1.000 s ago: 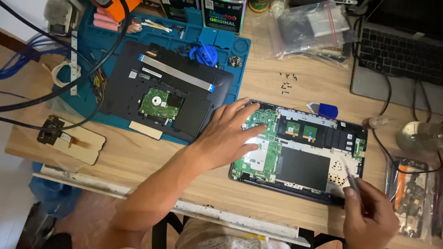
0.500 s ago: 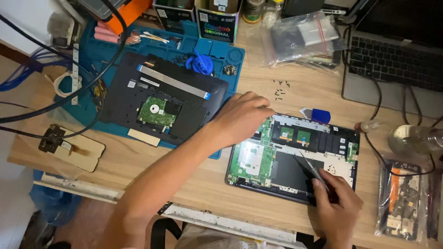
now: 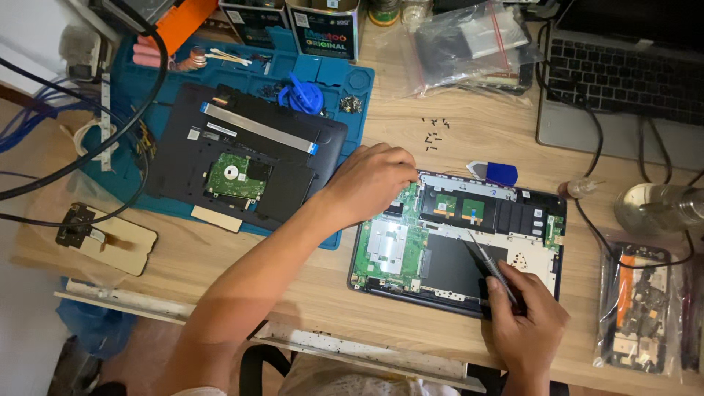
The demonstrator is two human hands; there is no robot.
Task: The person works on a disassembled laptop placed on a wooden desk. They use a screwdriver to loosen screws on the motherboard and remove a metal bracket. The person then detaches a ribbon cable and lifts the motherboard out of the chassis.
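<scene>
An opened laptop base (image 3: 458,238) lies on the wooden desk with its green circuit board (image 3: 389,249) and black battery exposed. My left hand (image 3: 370,180) rests fingers-down on the base's top left corner, touching the edge near the board. My right hand (image 3: 524,315) grips a slim grey screwdriver (image 3: 490,265) whose tip points up-left over the black battery area. Several tiny black screws (image 3: 434,133) lie loose on the desk just beyond the base, beside a blue pry tool (image 3: 499,174).
A second dismantled black laptop (image 3: 242,165) with a hard drive sits on a blue work mat (image 3: 334,88) at the left. An open silver laptop (image 3: 623,81) stands at back right. Plastic bags of parts (image 3: 638,308), cables and a small board on wood (image 3: 106,235) surround the work.
My left hand has slid up from the circuit board's middle to the base's top left corner. My right hand brought the screwdriver left, over the battery area.
</scene>
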